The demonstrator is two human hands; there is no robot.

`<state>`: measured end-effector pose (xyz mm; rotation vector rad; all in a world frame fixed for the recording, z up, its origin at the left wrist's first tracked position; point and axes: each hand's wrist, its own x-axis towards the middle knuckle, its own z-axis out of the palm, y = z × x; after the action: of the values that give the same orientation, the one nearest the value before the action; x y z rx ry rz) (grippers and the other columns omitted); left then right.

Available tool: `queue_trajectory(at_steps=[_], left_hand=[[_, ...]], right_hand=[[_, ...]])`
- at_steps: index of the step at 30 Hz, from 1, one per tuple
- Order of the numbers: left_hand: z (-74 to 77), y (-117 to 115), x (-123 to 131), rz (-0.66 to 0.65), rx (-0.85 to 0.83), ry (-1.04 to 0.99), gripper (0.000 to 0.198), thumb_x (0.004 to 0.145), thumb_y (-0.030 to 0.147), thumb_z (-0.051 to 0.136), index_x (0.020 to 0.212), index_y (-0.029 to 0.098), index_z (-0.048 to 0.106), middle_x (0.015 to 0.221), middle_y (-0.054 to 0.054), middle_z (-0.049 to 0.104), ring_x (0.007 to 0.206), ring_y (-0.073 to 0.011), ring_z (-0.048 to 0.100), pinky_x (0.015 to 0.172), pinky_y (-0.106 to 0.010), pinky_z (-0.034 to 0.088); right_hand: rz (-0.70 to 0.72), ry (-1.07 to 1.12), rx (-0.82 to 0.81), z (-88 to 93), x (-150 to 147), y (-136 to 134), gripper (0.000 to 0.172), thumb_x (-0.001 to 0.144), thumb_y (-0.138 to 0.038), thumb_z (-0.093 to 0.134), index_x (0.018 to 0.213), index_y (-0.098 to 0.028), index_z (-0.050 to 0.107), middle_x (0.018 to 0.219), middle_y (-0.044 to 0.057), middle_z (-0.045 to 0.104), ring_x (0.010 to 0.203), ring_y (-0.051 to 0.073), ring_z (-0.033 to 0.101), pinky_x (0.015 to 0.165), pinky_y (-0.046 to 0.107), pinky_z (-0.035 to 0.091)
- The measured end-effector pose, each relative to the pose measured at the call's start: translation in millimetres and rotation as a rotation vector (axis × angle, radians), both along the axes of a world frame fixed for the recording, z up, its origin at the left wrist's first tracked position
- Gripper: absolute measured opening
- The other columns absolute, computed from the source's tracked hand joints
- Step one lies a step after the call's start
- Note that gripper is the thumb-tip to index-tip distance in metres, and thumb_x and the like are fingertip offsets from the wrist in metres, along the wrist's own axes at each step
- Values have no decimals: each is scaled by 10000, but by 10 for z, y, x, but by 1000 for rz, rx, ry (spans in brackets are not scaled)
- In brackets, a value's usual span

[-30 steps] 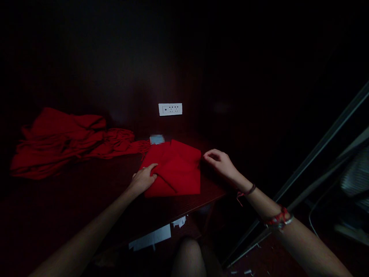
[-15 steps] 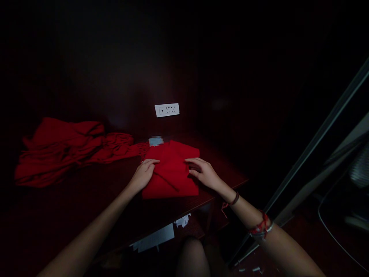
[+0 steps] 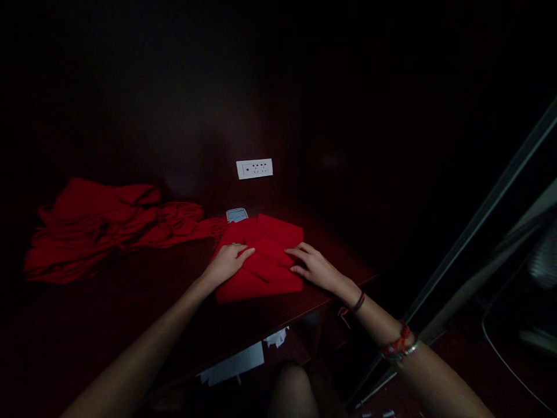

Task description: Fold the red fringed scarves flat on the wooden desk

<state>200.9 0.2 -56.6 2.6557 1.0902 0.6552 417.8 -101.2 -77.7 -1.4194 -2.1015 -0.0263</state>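
A red cloth (image 3: 265,283), folded into a rough rectangle with loose flaps on top, lies near the front edge of the dark table. My left hand (image 3: 228,262) rests on its left side, thumb pointing inward and fingers laid over the fabric. Some of those fingertips are hard to see. At the cloth's right edge is my right hand (image 3: 317,269), its fingers and thumb apart and the tips touching the fabric. Farther left lies a crumpled red fringed cloth (image 3: 104,223), its fringe reaching toward the folded one.
A phone-like device (image 3: 237,215) with a lit screen lies behind the folded cloth. A white wall socket (image 3: 255,169) is above it. Papers (image 3: 235,364) and crumpled white paper (image 3: 277,337) sit below the tabletop. A metal-edged frame (image 3: 478,215) slants along the right.
My left hand has slid slightly inward over the cloth, and a flap between the hands now sits raised and wrinkled. My right hand has come to the cloth's edge with little movement.
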Motion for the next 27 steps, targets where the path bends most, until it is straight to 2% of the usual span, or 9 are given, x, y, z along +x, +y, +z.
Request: queue_trajectory(at_steps=[4,8,10,12,15,19,22,25,27], left_hand=[[-9,56,-50,23,-196,-200,446,774,453,282,559,169,551,628,-45,600,637,-188,533,682,-262,366],[-91,144,-90,57,-425,-412,474,742,514,298,643,140,571,648,-34,610,689,-189,535,690,-253,375],[-146,181,-95,136,-430,-426,469,725,517,315,622,136,567,613,-31,601,685,-196,534,670,-253,379],[-187,194,-99,204,-366,-372,436,716,494,333,560,147,546,572,-25,583,675,-200,534,655,-250,378],[-203,181,-121,218,-263,-298,384,717,448,346,525,169,526,588,-17,585,716,-202,543,691,-242,374],[-171,178,-155,223,-299,-320,395,729,467,312,615,192,571,790,-39,630,892,-219,529,788,-251,356],[-144,190,-153,207,-406,-400,400,687,503,365,717,181,601,912,-59,619,967,-219,500,827,-259,345],[-119,185,-157,143,-600,-454,387,577,463,524,795,150,595,868,-64,630,864,-209,546,751,-264,399],[-106,183,-182,160,-713,-496,397,514,402,597,818,146,584,819,-51,634,781,-186,566,664,-246,424]], right_hand=[[-109,-80,64,102,-84,220,233,787,-222,424,979,-194,553,822,48,486,720,126,481,657,233,390],[-95,-6,154,339,-168,530,200,800,-217,403,888,-165,576,780,46,500,715,123,467,672,226,362],[-54,24,162,423,-213,675,176,787,-186,420,871,-158,572,786,45,516,733,122,469,700,229,353],[1,66,91,456,-252,774,145,748,-149,467,863,-155,555,763,30,533,719,115,480,693,227,356],[3,213,-83,406,-268,767,225,662,-154,561,877,-154,496,715,-3,541,643,99,493,605,211,371],[-254,355,-145,212,-220,534,212,621,-265,596,771,-167,483,721,16,548,637,115,494,573,229,370],[-284,500,-254,44,-230,417,218,587,-277,610,742,-176,495,729,22,557,644,121,504,574,231,376],[-261,721,-381,-75,-310,425,123,565,-154,559,660,-161,481,626,-17,524,553,92,484,513,204,369],[-299,855,-379,-106,-360,444,90,551,-102,509,591,-158,451,556,-39,478,501,77,454,484,192,358]])
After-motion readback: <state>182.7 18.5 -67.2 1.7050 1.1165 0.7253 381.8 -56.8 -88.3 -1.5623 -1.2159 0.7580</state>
